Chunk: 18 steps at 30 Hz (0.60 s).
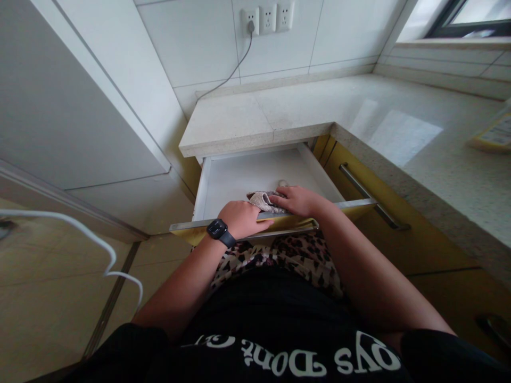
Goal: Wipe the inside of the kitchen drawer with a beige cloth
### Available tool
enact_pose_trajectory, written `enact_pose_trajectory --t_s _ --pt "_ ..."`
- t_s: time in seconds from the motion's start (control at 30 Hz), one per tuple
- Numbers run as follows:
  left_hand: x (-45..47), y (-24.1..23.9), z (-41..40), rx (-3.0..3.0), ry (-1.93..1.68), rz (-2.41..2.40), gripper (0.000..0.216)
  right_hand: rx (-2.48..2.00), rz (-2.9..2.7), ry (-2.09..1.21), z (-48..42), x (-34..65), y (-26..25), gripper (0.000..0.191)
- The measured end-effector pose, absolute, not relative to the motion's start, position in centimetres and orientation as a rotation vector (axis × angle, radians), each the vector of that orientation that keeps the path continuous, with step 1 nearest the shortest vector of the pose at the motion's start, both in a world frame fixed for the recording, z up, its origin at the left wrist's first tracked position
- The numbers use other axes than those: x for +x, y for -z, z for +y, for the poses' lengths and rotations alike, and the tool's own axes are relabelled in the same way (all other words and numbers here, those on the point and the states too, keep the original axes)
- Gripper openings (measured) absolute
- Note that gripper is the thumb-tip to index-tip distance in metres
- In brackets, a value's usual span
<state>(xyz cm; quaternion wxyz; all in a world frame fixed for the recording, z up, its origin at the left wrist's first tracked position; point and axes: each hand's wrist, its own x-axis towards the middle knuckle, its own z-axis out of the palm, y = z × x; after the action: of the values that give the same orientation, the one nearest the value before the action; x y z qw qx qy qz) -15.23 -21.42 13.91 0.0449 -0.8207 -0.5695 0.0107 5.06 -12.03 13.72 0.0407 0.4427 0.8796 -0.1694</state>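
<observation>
A white-lined drawer [239, 170] with a yellow front is pulled out below the counter. My left hand [241, 219], with a black watch at the wrist, grips the top edge of the drawer front; its thumb lies outside and its fingertips are hidden inside. Just inside that front edge, my right hand [299, 201] closes on a crumpled, pale patterned cloth [261, 200]. Part of the cloth is under the fingers. Behind the right hand, a small pale round thing [283, 183] lies on the drawer bottom, too small to name.
Above the drawer, the speckled stone countertop [231, 122] turns a corner to the right. A grey cord [239, 66] hangs from a wall socket [250, 21]. Yellow cabinets with a metal handle [371, 194] stand at right. A bottle [493, 130] lies at the counter's right edge.
</observation>
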Motion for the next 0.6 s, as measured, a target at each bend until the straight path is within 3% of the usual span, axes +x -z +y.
enact_pose_trajectory --t_s 0.6 --pt "-15.2 -13.95 -21.47 -2.501 -0.04 -1.738 0.064 1.351 2.699 0.506 -11.98 5.11 -13.63 0.074"
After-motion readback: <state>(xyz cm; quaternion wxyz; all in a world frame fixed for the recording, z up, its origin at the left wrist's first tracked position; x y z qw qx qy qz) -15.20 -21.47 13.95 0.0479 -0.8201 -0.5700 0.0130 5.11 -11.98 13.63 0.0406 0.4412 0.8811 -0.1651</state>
